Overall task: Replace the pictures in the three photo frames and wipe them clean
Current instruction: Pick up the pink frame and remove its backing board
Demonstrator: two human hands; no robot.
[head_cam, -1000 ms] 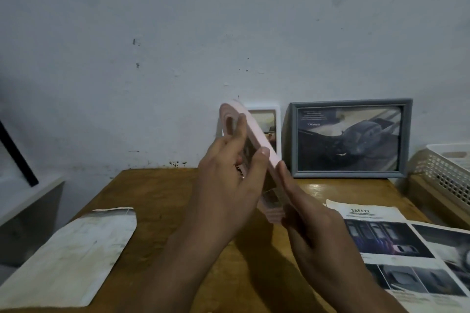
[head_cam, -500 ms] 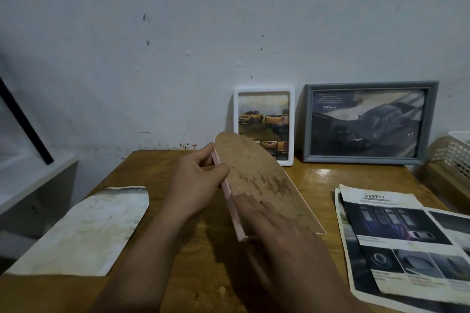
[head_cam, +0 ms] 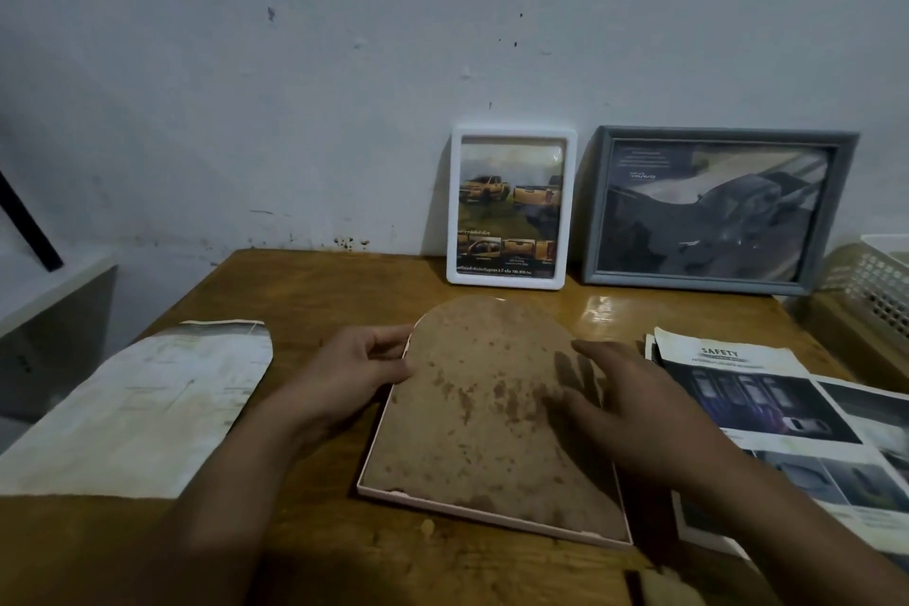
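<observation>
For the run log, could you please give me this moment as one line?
arched pink frame: face down on table | left hand: grips its left edge | right hand: flat on backing | white frame, grey frame: against wall

Photo frames: three showing. One pink arch-shaped frame (head_cam: 492, 413) lying face down, one white rectangular frame (head_cam: 511, 207) and one grey wooden frame (head_cam: 718, 209) leaning on the wall.
Hands: two showing, left hand (head_cam: 359, 372), right hand (head_cam: 634, 413).
Printed car brochure sheets (head_cam: 767, 413): several overlapping, count unclear.
Arch-shaped stained white paper (head_cam: 142, 404): one lying.
White plastic basket (head_cam: 880, 281): one sitting.
</observation>
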